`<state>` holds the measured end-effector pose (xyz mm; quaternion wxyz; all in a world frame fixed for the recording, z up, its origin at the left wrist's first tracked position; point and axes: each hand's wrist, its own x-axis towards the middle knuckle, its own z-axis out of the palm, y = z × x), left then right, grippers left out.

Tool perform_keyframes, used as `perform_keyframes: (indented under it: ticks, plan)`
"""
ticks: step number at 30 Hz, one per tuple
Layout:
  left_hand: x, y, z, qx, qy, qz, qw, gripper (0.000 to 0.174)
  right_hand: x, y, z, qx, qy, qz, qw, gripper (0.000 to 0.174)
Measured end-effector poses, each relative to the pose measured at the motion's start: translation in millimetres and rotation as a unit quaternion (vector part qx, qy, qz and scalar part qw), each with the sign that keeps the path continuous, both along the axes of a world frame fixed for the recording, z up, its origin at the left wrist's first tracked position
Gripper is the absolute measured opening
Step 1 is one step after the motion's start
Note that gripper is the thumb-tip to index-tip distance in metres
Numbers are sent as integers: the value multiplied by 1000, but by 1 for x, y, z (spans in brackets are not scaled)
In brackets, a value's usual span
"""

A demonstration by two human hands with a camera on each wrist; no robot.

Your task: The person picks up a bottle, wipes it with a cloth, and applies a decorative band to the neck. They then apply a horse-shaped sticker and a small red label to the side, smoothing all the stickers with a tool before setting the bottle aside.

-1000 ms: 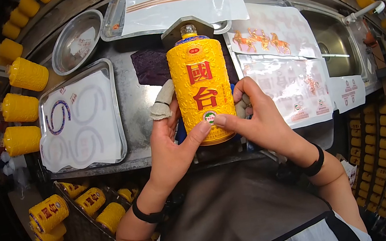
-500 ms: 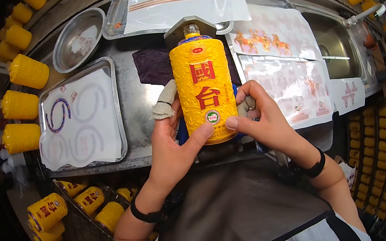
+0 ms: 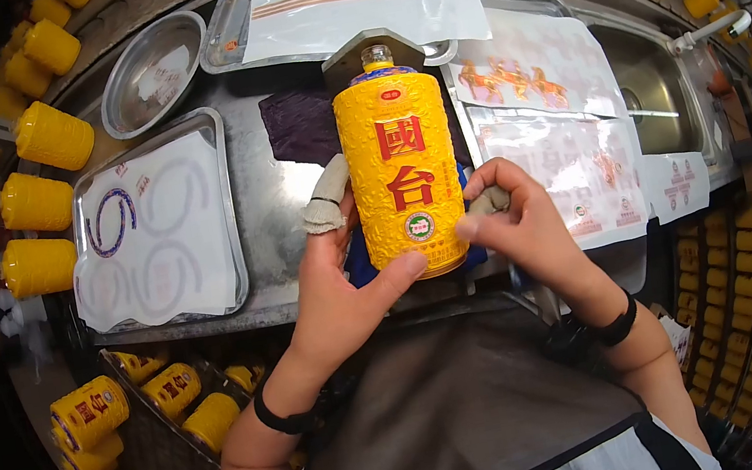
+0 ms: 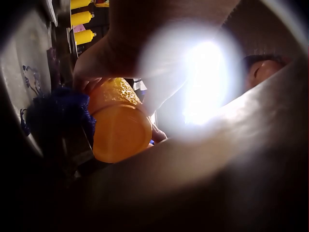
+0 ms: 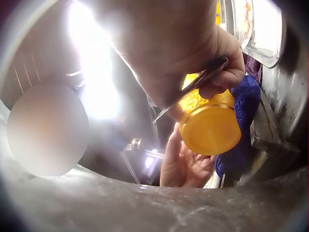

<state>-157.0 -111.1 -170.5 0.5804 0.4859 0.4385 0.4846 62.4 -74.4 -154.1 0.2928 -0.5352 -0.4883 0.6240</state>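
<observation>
A yellow embossed bottle (image 3: 397, 153) with red characters lies on its back, its clear neck at a metal bracket (image 3: 349, 64). Near its base is a round green-and-white label (image 3: 419, 226). My left hand (image 3: 337, 271) grips the bottle's left side, thumb across the front just below the label. That index finger wears an off-white finger cot (image 3: 326, 194). At the right edge my right hand (image 3: 526, 221) has curled fingers, one in a greyish cot (image 3: 491, 201), and its thumb beside the bottle. Slim pointed tweezers (image 5: 193, 87) are tucked in this hand. Blue cloth (image 5: 247, 104) lies under the bottle.
To the left is a tray (image 3: 230, 209) bearing a sheet with ring-shaped decals. Decal sheets (image 3: 557, 167) lie on the right, before a sink (image 3: 658, 92). A round metal basin (image 3: 121, 113) and a striped sheet (image 3: 361, 16) sit behind. Yellow bottles (image 3: 41, 140) line both sides.
My right thumb has moved off the label to the bottle's right edge. The left thumb has slid down toward the base. In the head view the bottle sits slightly further right.
</observation>
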Motion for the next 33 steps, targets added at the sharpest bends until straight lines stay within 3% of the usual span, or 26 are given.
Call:
perform_keyframes:
  ticks: [2,5,8,9,10,12,14,15,20,25,28,29,32,33]
  plan:
    - [-1,-1,-2,15,2,-10,1000,90,18,13,-1,-103,62,-60,991,22]
    - [-2,-1,-2,26,17,-8,999,92,36,20,-6,-180,246,-201,931,17]
    - [-2,-1,-3,38,33,-4,999,92,22,11,10,-64,179,-149,970,28]
    - [-2,-2,-5,37,38,-1,999,92,15,8,18,-16,160,-123,979,41]
    - [-2,-2,-5,37,43,4,998,92,6,1,26,96,92,-87,987,39]
    - [-2,-3,-6,35,60,5,998,91,-10,-9,40,314,-47,3,948,34]
    - [-3,-3,-6,35,68,5,997,91,-15,-6,52,431,-159,151,875,36]
    - [-3,-2,-5,36,66,5,997,91,-22,-6,55,470,-176,163,849,37]
    - [-4,-5,-11,37,77,6,996,92,-22,20,52,556,-245,139,782,38]
    - [-3,-4,-10,54,69,19,996,94,-22,7,61,522,-202,183,808,39]
    - [-3,-4,-12,52,76,14,996,95,-22,10,51,523,-223,111,815,40]
    - [-2,-3,-12,52,80,12,995,95,-18,10,57,520,-255,132,804,39]
    - [-4,-4,-13,47,94,11,994,96,-24,10,45,591,-155,168,774,33]
    - [-4,-4,-11,44,96,9,994,97,-21,10,48,603,-170,205,752,27]
